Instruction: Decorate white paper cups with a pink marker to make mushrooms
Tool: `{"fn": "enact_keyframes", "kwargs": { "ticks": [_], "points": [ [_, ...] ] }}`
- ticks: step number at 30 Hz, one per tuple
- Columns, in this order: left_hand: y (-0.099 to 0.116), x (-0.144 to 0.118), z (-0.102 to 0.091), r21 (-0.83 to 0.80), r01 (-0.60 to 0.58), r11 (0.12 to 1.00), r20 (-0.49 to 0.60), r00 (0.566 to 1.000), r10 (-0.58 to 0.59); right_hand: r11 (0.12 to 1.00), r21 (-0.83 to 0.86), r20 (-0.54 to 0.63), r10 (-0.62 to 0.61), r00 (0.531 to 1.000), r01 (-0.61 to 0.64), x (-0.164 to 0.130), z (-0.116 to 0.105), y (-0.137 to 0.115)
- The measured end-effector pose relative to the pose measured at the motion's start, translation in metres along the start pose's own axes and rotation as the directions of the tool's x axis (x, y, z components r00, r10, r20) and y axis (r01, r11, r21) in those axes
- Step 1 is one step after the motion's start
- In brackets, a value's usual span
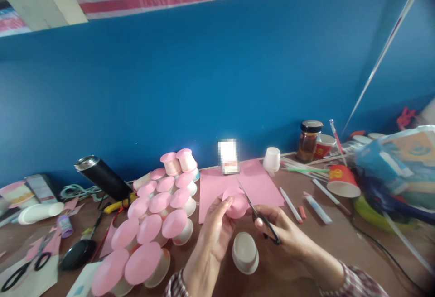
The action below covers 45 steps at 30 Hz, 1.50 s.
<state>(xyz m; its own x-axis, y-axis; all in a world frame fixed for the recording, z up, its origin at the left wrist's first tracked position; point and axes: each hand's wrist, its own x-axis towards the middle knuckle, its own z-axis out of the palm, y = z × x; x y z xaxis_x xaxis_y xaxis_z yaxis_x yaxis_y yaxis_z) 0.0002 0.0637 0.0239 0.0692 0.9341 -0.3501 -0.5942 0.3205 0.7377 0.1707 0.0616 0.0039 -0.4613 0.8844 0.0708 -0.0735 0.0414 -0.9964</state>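
In the middle of the head view my left hand [215, 231] pinches a round pink paper disc [238, 204], its thumb lying on top. My right hand [285, 229] grips black-handled scissors [252, 203], whose blades point up and left along the disc's right edge. Whether the blades touch the paper I cannot tell. Just below both hands a white paper cup [245, 252] rests upside down on the table. Behind the disc lies a larger pink paper sheet [217, 197]. To the left stand several paper cups topped with pink discs [149, 229].
A black tumbler [103, 177] leans at the left, near a second pair of scissors [32, 263] and a purple glue stick [65, 226]. On the right are a white cup [272, 159], a brown jar [309, 141], a red cup [342, 181], pens [291, 205] and plastic bags [401, 170]. A blue partition [204, 75] rises behind.
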Motion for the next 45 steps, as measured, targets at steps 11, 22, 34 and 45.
{"fn": "enact_keyframes", "kwargs": {
  "ticks": [11, 22, 34, 45],
  "points": [
    [0.002, 0.005, -0.002, -0.168, -0.067, 0.984, -0.086, 0.995, 0.053, 0.996, 0.022, -0.097, 0.083, 0.992, -0.081, -0.003, -0.001, 0.012],
    [-0.002, 0.004, -0.001, -0.077, -0.054, 0.996, -0.09, 0.995, 0.047, 0.997, 0.031, -0.06, 0.069, 0.996, -0.068, -0.003, 0.001, 0.008],
    [-0.002, 0.011, -0.004, -0.215, -0.063, 0.974, -0.046, 0.997, 0.055, 0.994, -0.082, -0.145, 0.059, 0.988, -0.071, 0.002, 0.0, 0.012],
    [-0.022, 0.054, -0.044, -0.028, -0.096, 0.995, -0.088, 0.992, 0.093, 0.964, -0.258, -0.188, 0.02, 0.982, -0.068, 0.022, -0.026, 0.044]
  ]
}}
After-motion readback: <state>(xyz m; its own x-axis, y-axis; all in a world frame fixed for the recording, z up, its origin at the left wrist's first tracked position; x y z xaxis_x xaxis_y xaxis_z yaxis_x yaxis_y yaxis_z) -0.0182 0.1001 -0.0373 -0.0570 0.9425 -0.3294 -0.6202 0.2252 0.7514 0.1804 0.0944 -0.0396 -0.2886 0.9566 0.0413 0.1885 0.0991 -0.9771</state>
